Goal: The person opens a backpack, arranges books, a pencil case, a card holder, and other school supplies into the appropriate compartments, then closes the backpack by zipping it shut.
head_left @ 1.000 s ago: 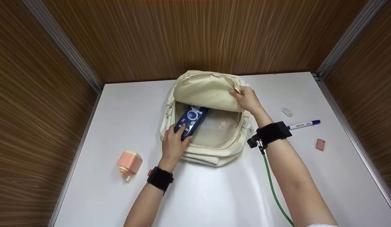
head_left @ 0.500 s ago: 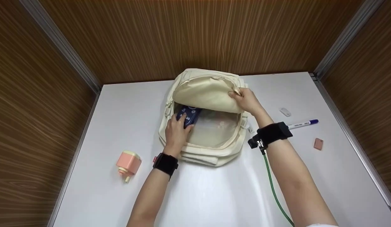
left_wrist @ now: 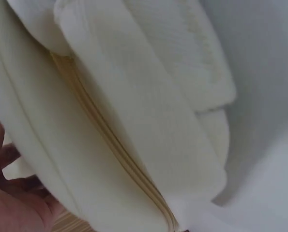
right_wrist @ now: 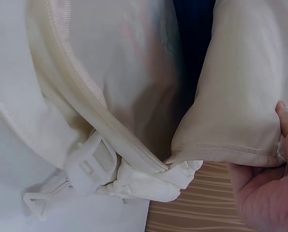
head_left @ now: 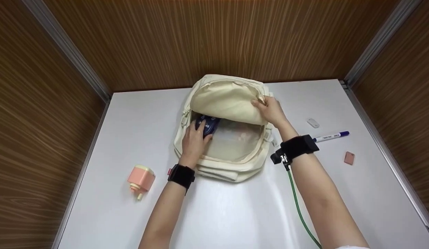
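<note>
Holding one blue case (head_left: 210, 126) and one flap (head_left: 228, 102) are two hands (head_left: 193, 141) (head_left: 272, 110).

both hands (head_left: 193, 142) (head_left: 272, 110) forward, forearms (head_left: 323, 192) apart

Two hands (head_left: 193, 141) (head_left: 272, 110), one backpack (head_left: 235, 167)

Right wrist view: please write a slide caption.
The right grip holds the flap of a cream backpack, white buckle at left.
</note>
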Demonstrator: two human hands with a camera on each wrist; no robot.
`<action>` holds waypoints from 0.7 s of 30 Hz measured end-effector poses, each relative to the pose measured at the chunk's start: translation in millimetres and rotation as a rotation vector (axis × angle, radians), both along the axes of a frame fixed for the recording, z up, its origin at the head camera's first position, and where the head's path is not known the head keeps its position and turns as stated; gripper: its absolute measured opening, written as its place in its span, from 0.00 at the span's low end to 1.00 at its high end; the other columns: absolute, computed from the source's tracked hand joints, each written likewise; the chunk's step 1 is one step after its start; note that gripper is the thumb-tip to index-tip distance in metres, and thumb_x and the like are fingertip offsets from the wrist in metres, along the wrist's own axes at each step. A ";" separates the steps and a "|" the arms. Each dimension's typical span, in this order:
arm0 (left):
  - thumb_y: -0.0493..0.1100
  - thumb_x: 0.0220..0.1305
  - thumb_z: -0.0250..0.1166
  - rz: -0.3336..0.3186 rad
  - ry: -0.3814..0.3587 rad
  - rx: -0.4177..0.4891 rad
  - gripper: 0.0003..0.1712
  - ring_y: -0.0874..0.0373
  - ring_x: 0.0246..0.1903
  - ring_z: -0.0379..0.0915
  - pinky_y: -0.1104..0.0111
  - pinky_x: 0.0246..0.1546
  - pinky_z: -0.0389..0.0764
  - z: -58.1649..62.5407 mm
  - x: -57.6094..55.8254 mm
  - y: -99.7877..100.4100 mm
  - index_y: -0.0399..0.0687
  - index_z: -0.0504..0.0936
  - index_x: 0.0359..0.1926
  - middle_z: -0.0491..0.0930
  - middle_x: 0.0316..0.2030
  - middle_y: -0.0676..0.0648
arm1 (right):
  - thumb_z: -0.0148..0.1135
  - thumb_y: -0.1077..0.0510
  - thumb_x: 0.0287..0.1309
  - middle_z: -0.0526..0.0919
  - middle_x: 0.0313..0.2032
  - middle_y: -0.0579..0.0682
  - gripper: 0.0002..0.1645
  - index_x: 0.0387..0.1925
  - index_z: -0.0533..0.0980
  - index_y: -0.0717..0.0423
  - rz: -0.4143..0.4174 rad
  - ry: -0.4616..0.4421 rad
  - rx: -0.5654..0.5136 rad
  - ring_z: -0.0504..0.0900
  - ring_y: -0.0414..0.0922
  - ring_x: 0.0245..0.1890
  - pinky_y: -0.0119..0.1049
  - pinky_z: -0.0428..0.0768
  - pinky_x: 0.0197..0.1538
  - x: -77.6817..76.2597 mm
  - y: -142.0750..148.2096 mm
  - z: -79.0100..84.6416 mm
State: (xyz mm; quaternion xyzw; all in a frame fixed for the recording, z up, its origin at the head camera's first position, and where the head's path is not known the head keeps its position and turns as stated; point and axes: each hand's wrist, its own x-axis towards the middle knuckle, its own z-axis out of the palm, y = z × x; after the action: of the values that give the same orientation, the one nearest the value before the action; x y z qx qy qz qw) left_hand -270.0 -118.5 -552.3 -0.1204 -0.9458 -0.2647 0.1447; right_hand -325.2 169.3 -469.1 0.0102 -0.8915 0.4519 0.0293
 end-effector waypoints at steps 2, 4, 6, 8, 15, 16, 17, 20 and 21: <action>0.48 0.60 0.72 -0.026 0.016 0.012 0.34 0.37 0.59 0.68 0.52 0.57 0.72 0.0 5.3 -4.3 0.44 0.74 0.65 0.67 0.62 0.29 | 0.61 0.46 0.66 0.66 0.17 0.43 0.23 0.21 0.67 0.53 -0.019 0.002 0.010 0.66 0.40 0.20 0.32 0.66 0.24 -0.2 -0.2 -1.3; 0.46 0.60 0.72 -0.043 0.047 0.019 0.32 0.37 0.60 0.67 0.52 0.57 0.72 0.3 11.3 -10.9 0.42 0.75 0.64 0.67 0.61 0.29 | 0.61 0.46 0.66 0.66 0.18 0.43 0.22 0.22 0.68 0.54 -0.037 0.003 0.017 0.66 0.40 0.20 0.32 0.66 0.24 -0.4 -1.2 -2.2; 0.44 0.59 0.72 -0.047 0.082 0.013 0.31 0.37 0.58 0.67 0.51 0.56 0.72 1.2 17.5 -20.5 0.40 0.76 0.62 0.68 0.60 0.29 | 0.61 0.46 0.66 0.66 0.18 0.43 0.21 0.24 0.70 0.55 -0.052 0.005 0.026 0.66 0.41 0.20 0.32 0.66 0.25 -0.6 -2.4 -2.6; 0.44 0.59 0.72 -0.041 0.099 -0.017 0.30 0.36 0.57 0.68 0.50 0.54 0.73 2.8 23.1 -33.6 0.38 0.76 0.61 0.69 0.58 0.28 | 0.61 0.45 0.66 0.67 0.19 0.43 0.21 0.25 0.72 0.56 -0.064 0.006 0.033 0.67 0.41 0.21 0.32 0.67 0.25 -1.0 -3.6 -2.6; 0.50 0.54 0.74 0.057 -0.094 -0.196 0.33 0.33 0.48 0.73 0.44 0.44 0.75 10.3 41.0 -97.8 0.39 0.78 0.58 0.73 0.51 0.28 | 0.60 0.44 0.67 0.67 0.19 0.43 0.21 0.27 0.72 0.56 -0.070 -0.028 0.039 0.66 0.39 0.20 0.30 0.67 0.24 -1.0 -7.3 -3.7; 0.51 0.54 0.75 0.072 -0.141 -0.213 0.33 0.33 0.47 0.74 0.43 0.43 0.74 11.6 43.5 -107.1 0.39 0.79 0.58 0.74 0.50 0.28 | 0.59 0.44 0.67 0.67 0.19 0.43 0.20 0.27 0.72 0.56 -0.069 -0.033 0.036 0.66 0.39 0.19 0.30 0.67 0.24 -0.7 -7.9 -4.0; 0.52 0.53 0.75 0.085 -0.194 -0.226 0.35 0.32 0.46 0.73 0.43 0.43 0.74 12.8 46.2 -116.1 0.39 0.78 0.58 0.74 0.49 0.28 | 0.59 0.44 0.67 0.67 0.19 0.43 0.20 0.27 0.72 0.56 -0.068 -0.034 0.036 0.66 0.39 0.19 0.30 0.67 0.24 -0.5 -8.5 -4.2; 0.54 0.54 0.75 0.116 -0.372 -0.243 0.39 0.30 0.46 0.72 0.39 0.45 0.70 16.7 54.9 -139.6 0.39 0.75 0.62 0.73 0.49 0.27 | 0.59 0.44 0.67 0.67 0.19 0.43 0.20 0.28 0.72 0.56 -0.065 -0.037 0.033 0.66 0.39 0.19 0.30 0.67 0.23 -0.1 -9.7 -4.9; 0.54 0.54 0.74 0.124 -0.435 -0.243 0.41 0.29 0.47 0.71 0.37 0.46 0.69 18.4 57.9 -146.3 0.38 0.74 0.64 0.72 0.51 0.26 | 0.59 0.44 0.67 0.67 0.19 0.44 0.20 0.28 0.72 0.56 -0.063 -0.037 0.034 0.67 0.39 0.19 0.30 0.67 0.23 -0.1 -10.0 -5.1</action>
State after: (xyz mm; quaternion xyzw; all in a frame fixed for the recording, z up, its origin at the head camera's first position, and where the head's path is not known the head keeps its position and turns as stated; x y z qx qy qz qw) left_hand -212.1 -264.7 -533.8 -0.0190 -0.9851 -0.1594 -0.0617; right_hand -325.3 159.3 -474.2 -0.0260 -0.8993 0.4356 0.0268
